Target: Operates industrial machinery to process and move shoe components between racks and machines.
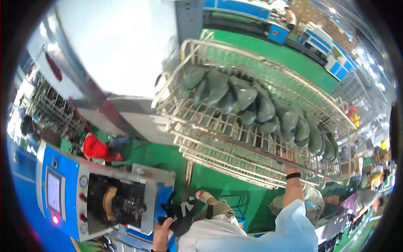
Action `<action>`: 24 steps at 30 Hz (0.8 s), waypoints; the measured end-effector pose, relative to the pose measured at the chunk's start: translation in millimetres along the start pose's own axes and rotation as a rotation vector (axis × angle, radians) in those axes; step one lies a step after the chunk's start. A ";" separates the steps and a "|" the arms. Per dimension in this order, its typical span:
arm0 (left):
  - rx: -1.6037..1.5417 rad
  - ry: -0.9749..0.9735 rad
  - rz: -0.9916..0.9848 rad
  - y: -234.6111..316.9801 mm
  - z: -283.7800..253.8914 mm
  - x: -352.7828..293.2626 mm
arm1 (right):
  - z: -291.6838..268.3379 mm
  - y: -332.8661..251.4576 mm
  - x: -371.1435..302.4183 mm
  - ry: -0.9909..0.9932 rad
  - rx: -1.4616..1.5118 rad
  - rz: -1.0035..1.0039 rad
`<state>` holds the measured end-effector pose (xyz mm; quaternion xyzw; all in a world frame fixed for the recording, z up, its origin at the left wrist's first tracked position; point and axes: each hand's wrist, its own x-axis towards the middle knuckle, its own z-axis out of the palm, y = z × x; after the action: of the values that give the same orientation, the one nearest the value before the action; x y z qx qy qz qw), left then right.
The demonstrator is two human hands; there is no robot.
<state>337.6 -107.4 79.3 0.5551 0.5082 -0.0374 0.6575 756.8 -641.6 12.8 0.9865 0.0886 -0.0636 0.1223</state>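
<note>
Low in the picture, my left hand (162, 230) is closed on a black shoe upper (181, 216) with white marks, held in front of my body. My right hand (290, 158) reaches out to the right and is closed around the near rail of a wire rack (235, 140); some of its fingers are hidden by the wires. A row of dark grey-green shoe lasts (265, 105) leans along the rack's upper shelf, just beyond that hand. More wire shelves show beneath it.
To my left stands a blue machine (69, 185) with a screen (54, 190), gauges and a curved brass-coloured part (110, 203). A red bucket (95, 146) sits on the green floor behind it. Workbenches (241, 9) line the far side; people are visible at right.
</note>
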 end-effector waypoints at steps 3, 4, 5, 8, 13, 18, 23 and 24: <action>-0.353 -0.023 0.037 -25.6 -30.2 -11.6 | -2.7 -13.8 21.2 0.024 0.066 0.095; -0.397 0.044 0.008 -34.5 -42.5 -21.0 | -2.6 -25.3 23.7 0.048 0.069 0.101; -0.411 0.047 0.052 -45.5 -52.1 -32.9 | -6.3 -40.7 23.1 0.088 0.079 0.083; -0.352 0.155 0.186 -79.7 -81.3 -55.8 | -29.5 -84.2 14.7 0.217 0.185 0.006; -0.514 0.401 0.223 -163.8 -138.1 -167.6 | -131.0 -280.3 -20.8 0.183 0.374 -0.459; -0.715 1.122 0.450 -295.1 -159.7 -251.9 | -164.2 -484.6 -119.7 -0.133 0.416 -0.927; -0.351 1.319 0.039 -416.3 -221.8 -251.8 | -165.8 -596.4 -203.9 -0.344 0.293 -0.991; -0.111 1.271 -0.139 -440.0 -232.6 -241.8 | -167.9 -603.7 -216.0 -0.332 0.285 -0.997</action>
<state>-194.2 -221.0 -22.7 0.3997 0.8348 0.2827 0.2520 448.5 -57.4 67.2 0.8083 0.5159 -0.2801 -0.0451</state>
